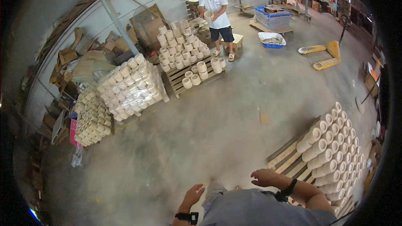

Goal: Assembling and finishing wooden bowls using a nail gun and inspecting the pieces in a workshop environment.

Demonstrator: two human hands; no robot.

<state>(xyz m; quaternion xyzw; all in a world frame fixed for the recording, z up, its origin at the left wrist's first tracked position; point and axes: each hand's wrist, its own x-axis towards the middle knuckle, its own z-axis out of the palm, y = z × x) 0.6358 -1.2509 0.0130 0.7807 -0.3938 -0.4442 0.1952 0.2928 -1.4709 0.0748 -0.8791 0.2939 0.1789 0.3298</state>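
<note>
My left hand (193, 195) hangs low in front of me with a dark band on the wrist. Its fingers are loosely bent, and nothing shows in it. My right hand (265, 178) is held out to the right, palm down, fingers loosely spread and empty. Closest to it is a wooden pallet (286, 157) at the lower right. Stacked on that pallet lie several beige hollow cylinders (329, 168), their open ends facing left and up. Neither hand touches them.
A person (217, 8) stands beyond a pallet (179, 84) of stacked cylinders, holding one cylinder (208, 16). Film-wrapped cylinders (132, 84) stand left. At the back right are a yellow pallet jack (331, 54), a blue-and-white tub (272, 40) and a blue crate (272, 18).
</note>
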